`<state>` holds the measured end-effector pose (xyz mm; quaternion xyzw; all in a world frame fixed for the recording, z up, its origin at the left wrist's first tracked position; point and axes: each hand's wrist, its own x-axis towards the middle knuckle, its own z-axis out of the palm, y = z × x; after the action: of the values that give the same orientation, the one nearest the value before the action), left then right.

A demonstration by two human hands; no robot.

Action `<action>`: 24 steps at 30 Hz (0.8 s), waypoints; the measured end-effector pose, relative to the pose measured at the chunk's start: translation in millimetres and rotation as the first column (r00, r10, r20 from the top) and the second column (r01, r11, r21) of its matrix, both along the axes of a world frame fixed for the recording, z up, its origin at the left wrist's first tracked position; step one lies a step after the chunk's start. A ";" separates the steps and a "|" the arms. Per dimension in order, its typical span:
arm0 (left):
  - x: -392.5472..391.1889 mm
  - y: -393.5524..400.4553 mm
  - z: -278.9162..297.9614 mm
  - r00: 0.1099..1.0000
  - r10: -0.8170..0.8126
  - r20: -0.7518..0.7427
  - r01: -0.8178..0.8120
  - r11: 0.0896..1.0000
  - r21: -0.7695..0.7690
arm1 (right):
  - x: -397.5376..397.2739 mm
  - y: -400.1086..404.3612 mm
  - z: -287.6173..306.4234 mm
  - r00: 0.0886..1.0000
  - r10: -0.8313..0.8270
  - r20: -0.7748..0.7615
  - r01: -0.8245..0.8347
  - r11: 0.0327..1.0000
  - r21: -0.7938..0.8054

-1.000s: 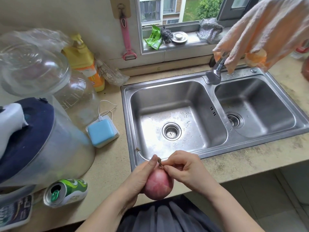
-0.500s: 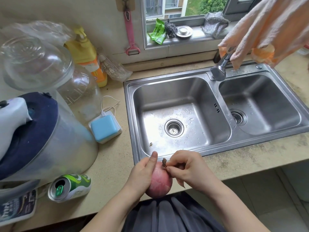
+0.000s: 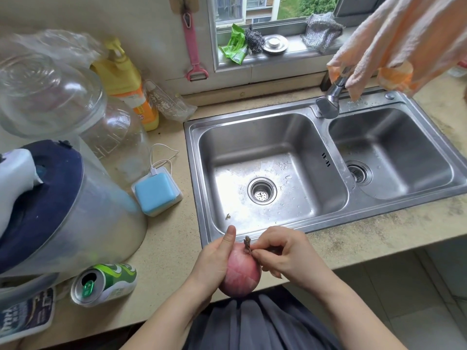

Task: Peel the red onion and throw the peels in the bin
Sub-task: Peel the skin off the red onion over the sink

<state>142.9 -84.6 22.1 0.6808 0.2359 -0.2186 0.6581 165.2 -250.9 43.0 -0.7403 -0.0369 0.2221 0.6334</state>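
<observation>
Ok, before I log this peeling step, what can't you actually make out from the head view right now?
- Bin: not in the head view at all.
- Red onion: its far side is hidden by the left hand, so how much skin is off is unclear.
- Right hand: its fingertips at the dry stem are too small to tell whether they pinch skin or stem.
- Speck in the sink: too small to identify.

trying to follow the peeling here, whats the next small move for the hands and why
Probably pull the dry stem tip down and away with the right hand, so a strip of skin tears off. That hand already pinches at the tip, the left hand grips the red onion from the side, and its skin looks mostly intact. No bin is visible.
</observation>
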 end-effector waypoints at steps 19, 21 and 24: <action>-12.6 10.7 -4.7 0.990 -0.139 -0.009 0.135 0.970 -0.201 | -7.4 10.2 -18.7 0.963 0.062 0.263 0.028 0.945 -0.325; -13.6 14.1 -4.0 0.987 -0.158 -0.027 0.148 0.963 -0.227 | -6.2 12.3 -20.8 0.984 0.042 0.172 0.011 0.956 -0.295; -16.6 21.8 -8.0 0.981 -0.159 -0.107 0.119 0.943 -0.310 | -1.0 12.3 -24.7 0.998 -0.040 0.039 0.049 0.965 -0.259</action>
<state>126.2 -62.8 14.1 0.5713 0.1934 -0.3420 0.7206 164.2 -238.6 18.3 -0.8212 -0.0012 0.1985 0.5350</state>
